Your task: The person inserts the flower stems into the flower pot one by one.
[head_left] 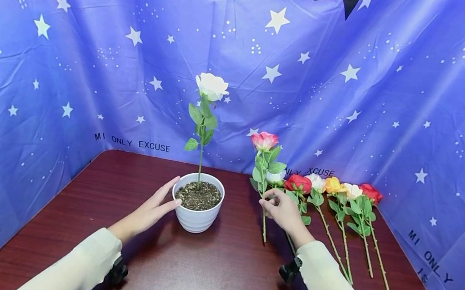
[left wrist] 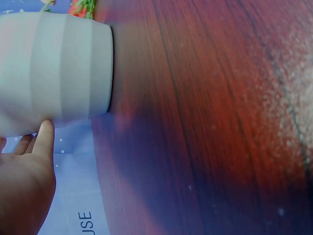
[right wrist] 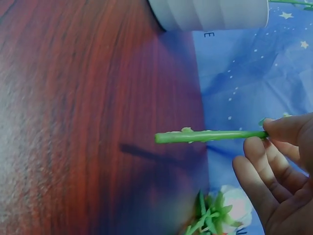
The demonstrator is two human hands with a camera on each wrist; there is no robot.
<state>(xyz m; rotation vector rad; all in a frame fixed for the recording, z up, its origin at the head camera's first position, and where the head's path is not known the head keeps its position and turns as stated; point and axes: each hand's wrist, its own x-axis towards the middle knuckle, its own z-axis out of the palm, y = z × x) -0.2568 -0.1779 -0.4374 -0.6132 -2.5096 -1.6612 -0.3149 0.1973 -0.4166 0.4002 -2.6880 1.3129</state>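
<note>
A white ribbed pot (head_left: pixel 197 219) filled with soil stands on the table, and a white artificial rose (head_left: pixel 211 87) rises upright from it. Against the pot's left side rests my left hand (head_left: pixel 147 213), its fingers and thumb spread and fairly straight. My right hand (head_left: pixel 287 215) pinches the stem of a pink-and-white rose (head_left: pixel 264 141) between thumb and fingers, right of the pot. That rose is held nearly upright, bloom on top. In the right wrist view the green stem (right wrist: pixel 210 136) ends in the air over the table.
Several roses lie in a row on the right of the table (head_left: pixel 175 273), including a red rose (head_left: pixel 298 183), a yellow rose (head_left: pixel 333 185) and another red rose (head_left: pixel 371 193). A blue star-patterned cloth (head_left: pixel 245 66) hangs behind and at both sides.
</note>
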